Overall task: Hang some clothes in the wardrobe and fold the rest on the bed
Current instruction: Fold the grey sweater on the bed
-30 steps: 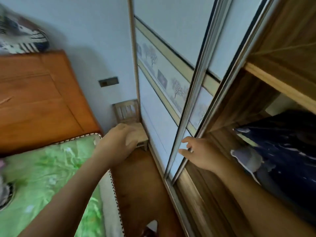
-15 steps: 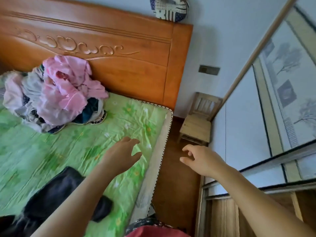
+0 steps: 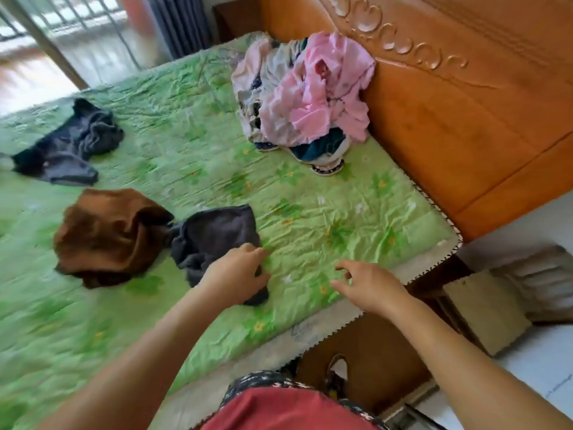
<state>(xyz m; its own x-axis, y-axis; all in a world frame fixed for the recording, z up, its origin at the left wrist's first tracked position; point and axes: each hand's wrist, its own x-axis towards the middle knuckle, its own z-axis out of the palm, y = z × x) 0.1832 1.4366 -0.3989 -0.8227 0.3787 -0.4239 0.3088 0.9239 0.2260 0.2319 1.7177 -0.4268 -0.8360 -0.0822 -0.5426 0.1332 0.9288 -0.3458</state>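
Observation:
The bed [image 3: 310,212] has a green floral cover. A dark grey garment [image 3: 214,237] lies crumpled near the front, with a brown garment [image 3: 108,234] to its left. Another dark garment [image 3: 68,147] lies at the far left. A pile of pink and mixed clothes [image 3: 307,94] sits against the headboard. My left hand [image 3: 238,271] hovers over the near edge of the dark grey garment, fingers loosely curled, holding nothing. My right hand [image 3: 366,283] hangs over the bed cover to the right, fingers relaxed and empty. The wardrobe is out of view.
A carved wooden headboard [image 3: 465,103] runs along the right. A small wooden chair [image 3: 490,308] stands on the floor at the right, beside the bed corner. A window with bars [image 3: 62,32] is at the far left.
My view has swung from the wardrobe doors to the bed. Both hands have left the wardrobe door and now hang over the bed, the left above the dark grey garment.

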